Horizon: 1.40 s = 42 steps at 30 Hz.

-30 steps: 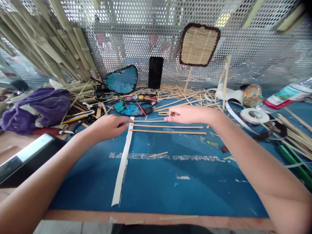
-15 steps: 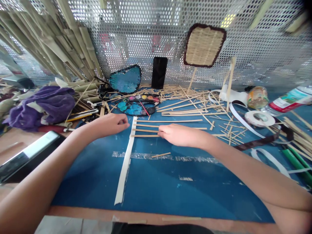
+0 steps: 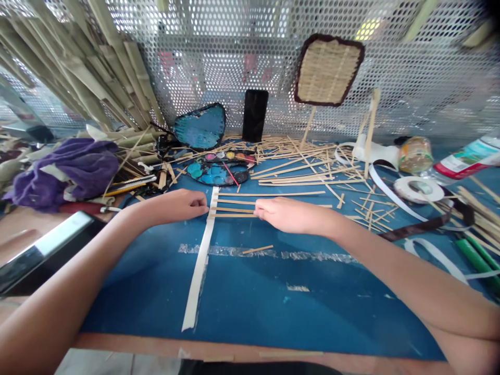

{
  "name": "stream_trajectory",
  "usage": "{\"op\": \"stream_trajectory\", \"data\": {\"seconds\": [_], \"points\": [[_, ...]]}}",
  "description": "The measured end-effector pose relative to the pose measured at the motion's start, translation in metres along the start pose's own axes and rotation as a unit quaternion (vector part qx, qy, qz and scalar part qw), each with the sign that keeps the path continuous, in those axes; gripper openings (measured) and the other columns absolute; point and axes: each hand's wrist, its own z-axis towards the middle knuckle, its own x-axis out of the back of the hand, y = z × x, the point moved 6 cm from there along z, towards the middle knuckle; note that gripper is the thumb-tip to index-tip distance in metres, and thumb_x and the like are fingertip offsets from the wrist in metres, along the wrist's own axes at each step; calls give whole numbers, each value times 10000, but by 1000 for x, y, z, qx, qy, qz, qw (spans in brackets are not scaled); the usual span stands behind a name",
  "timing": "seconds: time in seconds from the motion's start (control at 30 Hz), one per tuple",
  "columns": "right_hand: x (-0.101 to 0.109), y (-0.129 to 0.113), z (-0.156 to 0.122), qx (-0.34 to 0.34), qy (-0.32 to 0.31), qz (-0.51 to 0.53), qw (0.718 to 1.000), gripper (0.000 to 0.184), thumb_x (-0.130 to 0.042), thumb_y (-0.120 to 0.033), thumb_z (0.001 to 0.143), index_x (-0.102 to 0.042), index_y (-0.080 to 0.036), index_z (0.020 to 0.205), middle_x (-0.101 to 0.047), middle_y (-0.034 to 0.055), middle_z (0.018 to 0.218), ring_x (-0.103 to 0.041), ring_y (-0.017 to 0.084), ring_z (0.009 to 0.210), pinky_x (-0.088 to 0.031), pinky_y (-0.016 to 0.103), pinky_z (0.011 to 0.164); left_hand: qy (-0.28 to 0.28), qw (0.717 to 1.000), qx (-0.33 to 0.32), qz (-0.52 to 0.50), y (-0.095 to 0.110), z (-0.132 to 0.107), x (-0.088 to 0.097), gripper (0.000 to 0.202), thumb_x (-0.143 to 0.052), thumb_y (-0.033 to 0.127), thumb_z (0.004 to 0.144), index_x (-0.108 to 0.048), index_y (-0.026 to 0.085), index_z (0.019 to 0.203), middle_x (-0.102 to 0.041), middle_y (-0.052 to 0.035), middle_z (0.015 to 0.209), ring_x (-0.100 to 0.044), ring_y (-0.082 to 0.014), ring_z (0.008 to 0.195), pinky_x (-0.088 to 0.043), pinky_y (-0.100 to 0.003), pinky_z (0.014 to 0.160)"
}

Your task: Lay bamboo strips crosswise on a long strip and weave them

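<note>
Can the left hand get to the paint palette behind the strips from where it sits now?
Probably yes: the left hand rests just short of the paint palette, with only thin strips and bare blue mat between.

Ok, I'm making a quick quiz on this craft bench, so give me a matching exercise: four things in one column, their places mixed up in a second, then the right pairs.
Things:
1. black phone
2. purple cloth
3. woven fan
4. white tape strip

Places:
A. far left of the bench
B. lying on the blue mat, running toward the near edge
C. standing against the mesh wall, centre
D. propped high against the mesh, right of centre

Pairs: 1-C, 2-A, 3-D, 4-B
</note>
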Motion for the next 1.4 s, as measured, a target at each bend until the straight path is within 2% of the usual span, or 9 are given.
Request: {"op": "stream_trajectory", "data": {"seconds": [0.3,0.43,0.57,0.77,0.9,0.97,1.03,1.17,1.4], "points": [[-17,-5,10,28,64,-90,993,283,-347,-304,1008,-575,-166,911,-672,104,834,-566,190,693,-263,325,565,1,999,30,25,9,-2,-3,451,-413,636,904,-592,221,881,-688,-35,789,-612,-197,671,-344,-282,576],[-12,-8,5,2,89,-151,985,320,-380,-345,1009,-652,-179,977,-728,100,906,-643,230,746,-266,315,553,8,996,59,70,14,-3,-5,424,-414,629,898,-549,229,854,-673,-40,759,-584,-206,625,-303,-296,561],[-1,-13,-5,-8,138,-231,963,302,-471,-376,998,-696,-182,948,-741,92,948,-680,287,891,-351,328,601,8,995,68,78,15,-4,-4,413,-414,622,893,-541,232,844,-666,-36,741,-565,-204,597,-285,-301,555],[-1,-12,-12,-14,34,-223,974,164,-548,-271,958,-693,-195,968,-744,75,907,-671,232,778,-333,309,565,9,995,63,78,17,-5,-4,415,-411,624,893,-541,234,840,-665,-27,740,-565,-203,600,-279,-300,560],[29,14,-15,-15,49,-135,989,228,-505,-347,957,-677,-225,869,-730,44,854,-618,189,681,-324,297,548,13,994,68,80,14,-5,-4,427,-408,632,896,-547,231,849,-658,-28,734,-554,-198,595,-277,-296,559],[54,46,-12,-43,127,-90,987,270,-486,-405,953,-680,-234,874,-733,42,890,-622,191,705,-356,299,577,4,997,58,54,11,-5,-4,442,-416,642,895,-560,226,856,-656,-26,750,-567,-195,626,-295,-289,569],[74,85,-7,-86,206,-93,970,215,-517,-345,927,-691,-222,953,-735,64,962,-634,206,765,-387,308,631,-12,999,35,9,9,-4,-4,475,-409,663,898,-584,222,871,-658,-22,789,-589,-195,694,-331,-277,599],[68,132,18,-52,179,-66,980,275,-582,-287,891,-689,-216,1134,-671,99,1202,-632,236,1009,-452,318,801,-35,997,9,-65,2,-1,-2,541,-384,695,897,-625,211,886,-648,-17,843,-589,-195,794,-387,-261,666],[57,128,30,-14,189,-108,976,122,-555,-209,863,-665,-189,911,-679,88,1018,-611,214,871,-425,327,720,-24,994,-20,-106,-6,4,-2,450,-459,605,898,-636,194,856,-613,2,783,-533,-155,722,-379,-235,633]]}}
